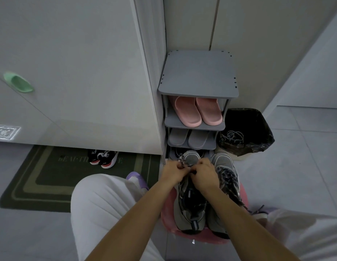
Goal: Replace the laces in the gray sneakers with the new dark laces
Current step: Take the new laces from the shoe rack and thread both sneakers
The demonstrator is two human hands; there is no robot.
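Two gray sneakers stand side by side on a pink stool (241,191), toes pointing away from me. The left sneaker (190,204) has a dark patterned lace (182,160) near its toe. My left hand (173,171) and my right hand (204,174) are both pinched on that lace over the front eyelets. The right sneaker (223,162) carries dark patterned lacing (228,176) down its tongue, with a loose end trailing toward my right knee. Old pale laces (233,136) lie in the bin.
A gray shoe rack (198,76) stands just beyond the stool, holding pink slippers (198,112) and gray slippers (189,138). A black-lined bin (258,129) sits right of it. A green doormat (51,176) with black-and-red shoes (102,157) lies at left. My knees flank the stool.
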